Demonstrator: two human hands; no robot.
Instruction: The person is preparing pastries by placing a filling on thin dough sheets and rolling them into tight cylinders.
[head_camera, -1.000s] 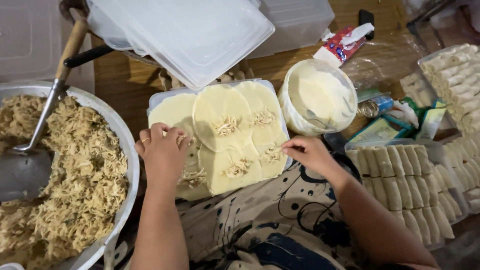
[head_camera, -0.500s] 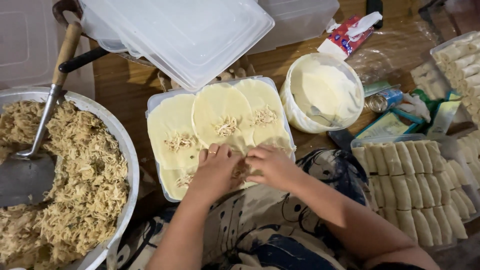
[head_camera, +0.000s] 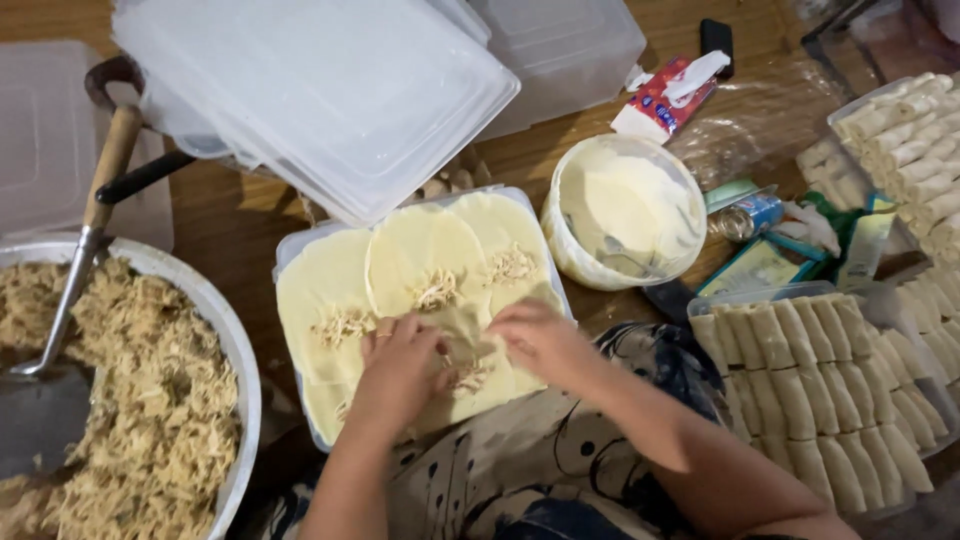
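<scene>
Several pale round wrappers (head_camera: 425, 255), each with a small heap of shredded filling (head_camera: 437, 290), lie overlapping on a clear plastic lid (head_camera: 288, 255) on my lap. My left hand (head_camera: 398, 375) and my right hand (head_camera: 537, 340) both press on the nearest wrapper (head_camera: 468, 335), folding its edge over the filling. Fingers of both hands pinch the dough. A large metal basin (head_camera: 235, 345) of shredded filling sits to the left of my left hand.
A metal spatula (head_camera: 75, 270) with a wooden handle rests in the basin. A white tub (head_camera: 625, 210) of paste stands behind my right hand. Trays of finished rolls (head_camera: 815, 380) lie at right. Stacked clear lids (head_camera: 310, 90), a tissue pack (head_camera: 660, 95) and small packets sit behind.
My hands came together from the two sides of the lid onto the nearest wrapper and have begun folding it. The view has shifted slightly.
</scene>
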